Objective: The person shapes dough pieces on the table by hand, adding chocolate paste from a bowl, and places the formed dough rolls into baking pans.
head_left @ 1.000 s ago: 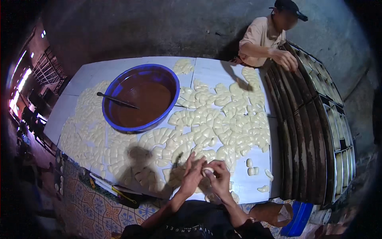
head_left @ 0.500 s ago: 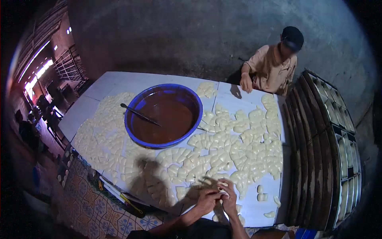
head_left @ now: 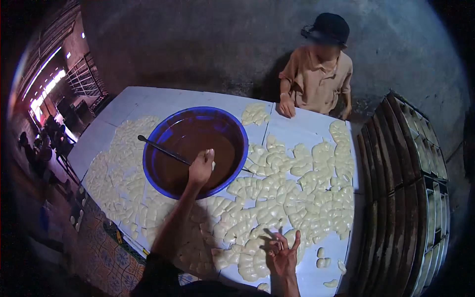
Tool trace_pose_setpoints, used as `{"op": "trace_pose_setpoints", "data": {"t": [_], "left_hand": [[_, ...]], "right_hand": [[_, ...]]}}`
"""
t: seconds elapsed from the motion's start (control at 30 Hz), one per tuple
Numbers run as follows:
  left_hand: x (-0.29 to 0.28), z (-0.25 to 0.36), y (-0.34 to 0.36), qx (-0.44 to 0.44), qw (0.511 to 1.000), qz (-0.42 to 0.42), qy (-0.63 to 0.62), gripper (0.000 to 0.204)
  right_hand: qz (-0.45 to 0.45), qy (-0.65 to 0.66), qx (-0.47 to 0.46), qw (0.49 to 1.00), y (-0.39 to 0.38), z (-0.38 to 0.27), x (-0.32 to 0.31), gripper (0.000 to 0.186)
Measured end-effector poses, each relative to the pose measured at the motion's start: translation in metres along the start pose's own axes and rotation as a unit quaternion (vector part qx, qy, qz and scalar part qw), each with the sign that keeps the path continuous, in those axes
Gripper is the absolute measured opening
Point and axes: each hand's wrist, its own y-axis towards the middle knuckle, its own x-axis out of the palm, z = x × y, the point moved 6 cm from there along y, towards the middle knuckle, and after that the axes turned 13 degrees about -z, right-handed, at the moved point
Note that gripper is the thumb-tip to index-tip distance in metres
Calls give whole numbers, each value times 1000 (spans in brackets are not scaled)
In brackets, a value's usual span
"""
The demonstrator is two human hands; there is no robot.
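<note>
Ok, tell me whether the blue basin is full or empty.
Partly filled: the blue basin holds brown contents, with its blue wall showing above them.

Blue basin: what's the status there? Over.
Left hand over blue basin, gripping a pale lump. Right hand open, empty, near dough pieces. Dark utensil leaning in basin, near left hand.

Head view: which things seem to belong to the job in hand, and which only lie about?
Likely job:
- left hand, gripping a pale piece
- open right hand
- pale pieces on the white table
- blue basin with brown contents
- dark utensil
- perhaps stacked trays

Likely lying about:
- yellow item by the table's left edge
- background frame
</note>
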Motion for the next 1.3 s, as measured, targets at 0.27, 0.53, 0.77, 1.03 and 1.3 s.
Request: {"op": "trace_pose_setpoints", "data": {"t": [0.27, 0.53, 0.77, 1.03, 1.3], "left_hand": [[31, -48, 20, 28, 982, -164, 84, 61], [67, 0, -79, 62, 947, -183, -256, 71], [180, -23, -217, -136, 757, -289, -570, 56], [178, -2, -251, -28, 863, -345, -369, 30], [180, 13, -283, 76, 883, -348, -306, 21]], "right_hand": [[98, -18, 1, 995, 11, 11, -16, 78], [93, -25, 2, 995, 7, 10, -14, 67], [221, -63, 230, 946, -16, 45, -6, 14], [-47, -686, -48, 725, -38, -21, 49, 33], [-5, -490, -33, 871, -58, -47, 44, 34]]}}
